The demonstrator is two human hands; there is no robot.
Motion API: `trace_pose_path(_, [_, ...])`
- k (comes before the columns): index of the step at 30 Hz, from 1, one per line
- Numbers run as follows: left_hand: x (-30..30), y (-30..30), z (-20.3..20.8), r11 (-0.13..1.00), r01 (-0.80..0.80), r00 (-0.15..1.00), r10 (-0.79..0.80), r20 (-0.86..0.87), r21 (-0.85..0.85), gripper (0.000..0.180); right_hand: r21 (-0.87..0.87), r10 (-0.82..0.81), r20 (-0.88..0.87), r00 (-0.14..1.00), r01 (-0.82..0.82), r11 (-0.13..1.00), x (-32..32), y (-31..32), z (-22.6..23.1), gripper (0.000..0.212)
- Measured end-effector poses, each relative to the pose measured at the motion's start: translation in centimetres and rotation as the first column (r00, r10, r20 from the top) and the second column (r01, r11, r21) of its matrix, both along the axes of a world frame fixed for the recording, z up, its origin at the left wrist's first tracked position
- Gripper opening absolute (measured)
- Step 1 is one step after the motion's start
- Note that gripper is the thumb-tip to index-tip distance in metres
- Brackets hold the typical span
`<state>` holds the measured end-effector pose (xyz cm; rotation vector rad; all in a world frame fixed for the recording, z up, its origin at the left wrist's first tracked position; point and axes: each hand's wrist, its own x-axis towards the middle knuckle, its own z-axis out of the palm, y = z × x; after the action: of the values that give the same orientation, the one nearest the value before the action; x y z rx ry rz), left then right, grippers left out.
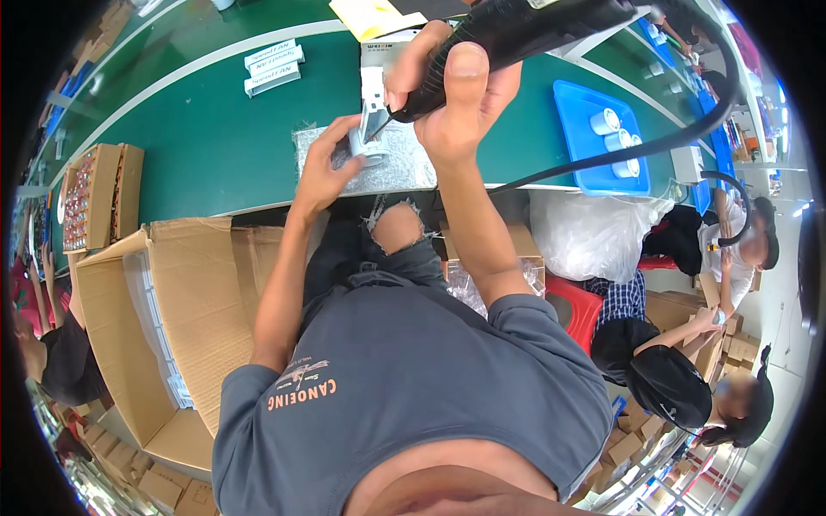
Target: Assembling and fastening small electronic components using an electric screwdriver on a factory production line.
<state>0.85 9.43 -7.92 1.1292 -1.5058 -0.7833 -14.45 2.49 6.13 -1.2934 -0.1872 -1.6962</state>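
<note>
My right hand (465, 99) is wrapped round a black electric screwdriver (533, 33), thumb along its body. Its thin bit slants down and left to a small white plastic part (372, 148), and the tip seems to meet it. Fingers and thumb of my left hand (323, 168) grip that part from its left side, over a sheet of bubble wrap (411, 162) on the green table (206, 129). Just beyond stands a white and grey box (377, 55), partly covered by my right hand and the tool.
Several white channel-shaped pieces (274, 67) lie at the far left. A blue tray (570, 129) with several white cylinders is at the right, crossed by the screwdriver's cable (602, 160). Open cardboard boxes (194, 301) stand left of me. Co-workers (680, 378) sit at the right.
</note>
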Motion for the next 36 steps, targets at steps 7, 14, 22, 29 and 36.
trace_pose_path(7, [0.0, -0.1, 0.6, 0.979, 0.145, 0.954, -0.101, -0.282, 0.141, 0.044, 0.043, 0.075, -0.248, 0.966, -0.066, 0.997, -2.7, 0.5, -0.1, 0.057])
trace_pose_path(14, [-1.7, -0.5, 2.1, 0.970, 0.029, 0.981, 0.019, -0.195, 0.240, 0.042, 0.141, 0.089, -0.323, 0.942, -0.045, 0.989, -7.3, 1.3, 0.9, 0.078])
trace_pose_path(22, [-0.9, -1.3, 1.3, 0.970, -0.018, 0.999, 0.028, -0.037, 0.244, 0.044, 0.134, -0.152, -0.344, 0.926, 0.209, 0.969, -9.3, 0.1, -1.3, 0.050])
trace_pose_path(29, [0.1, -0.5, 1.9, 0.966, 0.106, 0.991, -0.121, 0.050, 0.238, 0.062, 0.198, -0.395, -0.503, 0.769, 0.547, 0.813, -10.2, -0.8, -4.9, 0.054])
trace_pose_path(36, [1.9, 0.3, 1.7, 0.945, 0.244, 0.937, -0.288, 0.198, 0.218, 0.065, 0.228, -0.478, -0.543, 0.690, 0.669, 0.707, -11.3, -0.4, -10.5, 0.044])
